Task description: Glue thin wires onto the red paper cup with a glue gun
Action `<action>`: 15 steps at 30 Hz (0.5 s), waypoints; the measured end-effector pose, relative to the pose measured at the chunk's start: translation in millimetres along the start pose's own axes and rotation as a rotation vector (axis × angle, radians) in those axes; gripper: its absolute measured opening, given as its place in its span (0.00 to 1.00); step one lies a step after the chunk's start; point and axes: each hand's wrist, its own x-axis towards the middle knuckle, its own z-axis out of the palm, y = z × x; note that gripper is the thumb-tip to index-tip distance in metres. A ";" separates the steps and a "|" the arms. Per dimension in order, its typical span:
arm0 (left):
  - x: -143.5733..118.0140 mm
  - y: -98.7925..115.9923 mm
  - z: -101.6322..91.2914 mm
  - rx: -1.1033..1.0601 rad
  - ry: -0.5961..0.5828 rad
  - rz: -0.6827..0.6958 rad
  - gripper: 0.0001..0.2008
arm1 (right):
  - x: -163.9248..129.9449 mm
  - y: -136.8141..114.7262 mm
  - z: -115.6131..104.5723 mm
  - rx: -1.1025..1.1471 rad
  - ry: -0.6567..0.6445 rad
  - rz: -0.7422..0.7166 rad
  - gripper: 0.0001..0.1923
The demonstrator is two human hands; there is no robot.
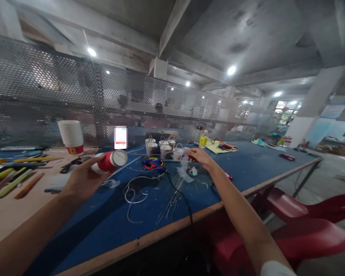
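Note:
My left hand is wrapped round a red and white paper cup, tipped on its side with its round base towards the right. My right hand is pinched at the fingertips beside several small cups with looped handles. Something pale and see-through shows at those fingertips, too blurred to name. A thin line runs between the held cup and the right fingers; whether both ends touch cannot be told. Below lie a blue and red tool, a curled white wire and a bunch of thin straight wires.
A stack of paper cups stands at the left, near several coloured tools. A bright screen leans by the mesh partition. A yellow-labelled bottle stands behind my right hand. Red chairs are at the table's right edge.

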 end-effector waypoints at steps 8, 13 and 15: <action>3.2 -0.2 -2.6 -0.104 -0.122 -0.010 0.07 | 8.8 -0.1 -33.5 -0.009 0.198 0.047 0.23; 3.2 -0.5 -4.3 -0.087 -0.115 -0.001 0.07 | 17.4 3.8 -54.9 -0.085 0.312 0.072 0.24; 3.6 -1.5 -4.9 -0.080 -0.115 -0.007 0.07 | 21.9 5.6 -62.0 -0.136 0.360 0.083 0.23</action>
